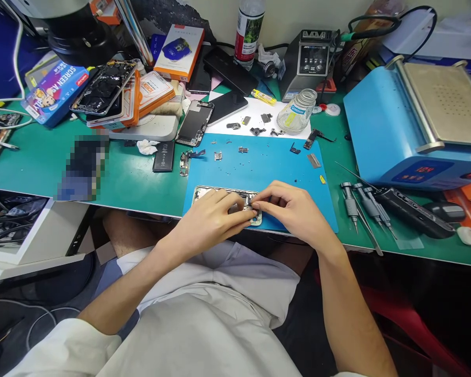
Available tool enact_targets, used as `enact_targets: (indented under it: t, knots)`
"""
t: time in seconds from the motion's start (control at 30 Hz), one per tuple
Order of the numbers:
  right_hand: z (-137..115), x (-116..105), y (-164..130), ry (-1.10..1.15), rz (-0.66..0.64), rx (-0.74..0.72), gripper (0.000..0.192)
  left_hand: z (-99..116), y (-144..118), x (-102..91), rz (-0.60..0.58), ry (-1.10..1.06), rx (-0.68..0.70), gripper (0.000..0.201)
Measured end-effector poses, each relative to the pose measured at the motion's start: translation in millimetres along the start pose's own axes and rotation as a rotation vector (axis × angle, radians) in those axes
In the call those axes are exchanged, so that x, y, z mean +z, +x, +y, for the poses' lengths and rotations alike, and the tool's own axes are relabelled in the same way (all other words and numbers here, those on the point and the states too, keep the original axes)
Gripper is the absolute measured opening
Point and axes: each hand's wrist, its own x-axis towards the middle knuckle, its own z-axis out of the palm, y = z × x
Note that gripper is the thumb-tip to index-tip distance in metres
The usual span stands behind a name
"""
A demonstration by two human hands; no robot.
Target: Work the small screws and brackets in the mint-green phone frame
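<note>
Blue mat (259, 167) bears the opened phone frame (204, 192) at its near edge. My left hand (210, 220) presses it flat; my right hand (294, 209) pinches narrowly at its right end.

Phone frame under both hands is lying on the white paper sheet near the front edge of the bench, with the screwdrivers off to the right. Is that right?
Not quite. The head view shows the phone frame lying on the blue mat, not on white paper; the white sheet sits farther back. The left hand and right hand both rest on it near the front edge, and the screwdrivers do lie to the right.
</note>
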Motion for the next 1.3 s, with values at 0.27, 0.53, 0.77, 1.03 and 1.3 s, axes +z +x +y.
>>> enact_targets:
  t: [0.27, 0.53, 0.77, 1.03, 1.3]
  knots:
    - [0.5, 3.5, -3.2, 0.027, 0.048, 0.017, 0.021, -2.5, -3.4, -0.4, 0.021, -0.017, -0.011, 0.021]
    - [0.8, 2.8, -0.2, 0.014, 0.034, 0.017, 0.027, -2.0, -0.5, -0.9, -0.017, -0.021, -0.018, 0.023]
    - [1.2, 1.7, 2.0, 0.018, 0.030, 0.020, 0.022, -3.0, -1.3, 0.8, -0.019, -0.044, -0.034, 0.023]
    - [-1.3, 1.0, 2.7, 0.016, 0.015, 0.026, 0.019, -2.8, -1.7, 1.2, -0.030, -0.066, -0.050, 0.024]
    - [-3.6, 0.8, 4.1, 0.026, 0.011, 0.065, 0.023, -2.9, -2.8, 3.0, -0.030, -0.076, -0.069, 0.025]
